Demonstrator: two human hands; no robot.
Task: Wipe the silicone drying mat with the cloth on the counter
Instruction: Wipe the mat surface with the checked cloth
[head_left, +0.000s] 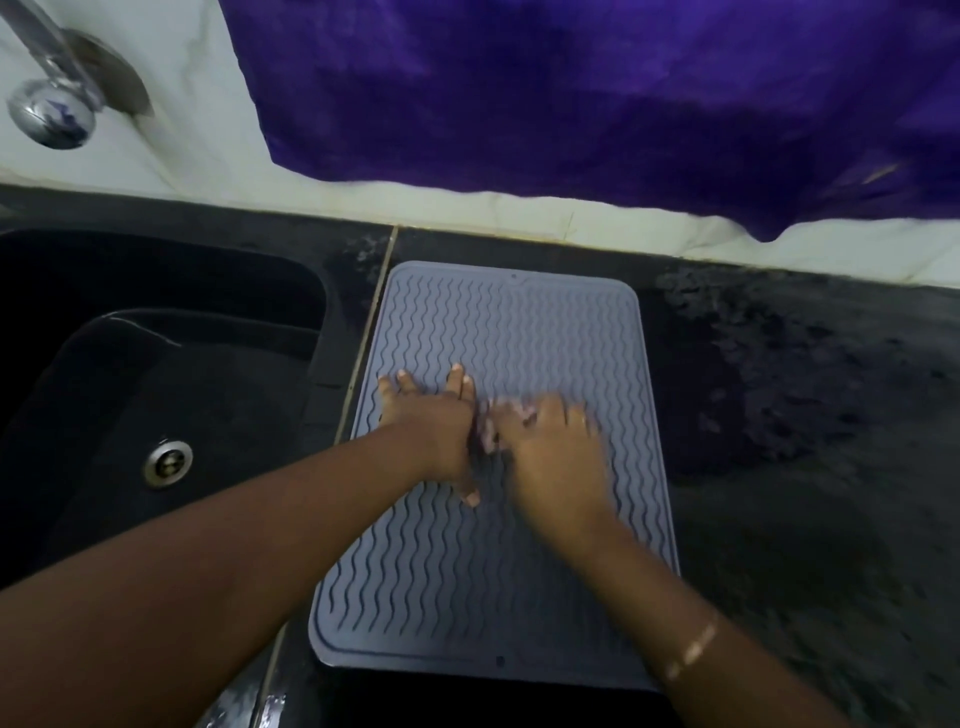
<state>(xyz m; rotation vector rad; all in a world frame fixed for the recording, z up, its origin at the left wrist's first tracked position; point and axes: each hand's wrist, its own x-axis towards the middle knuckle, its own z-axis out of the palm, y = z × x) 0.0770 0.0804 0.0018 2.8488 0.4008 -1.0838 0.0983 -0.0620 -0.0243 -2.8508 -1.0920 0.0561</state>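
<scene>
Fingers (457, 382) of the left hand (436, 421) spread flat on the grey wavy-ribbed silicone mat (519, 332); blurred right hand (550, 447) bunches a pale cloth (511, 410)

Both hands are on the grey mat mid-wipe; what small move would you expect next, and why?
Probably a stroke by the right hand toward the mat's far end. That hand is blurred and covers a pale cloth near the mat's middle, while the left hand lies flat, fingers spread, apparently steadying it. The ridged area beyond both hands lies uncovered.
</scene>
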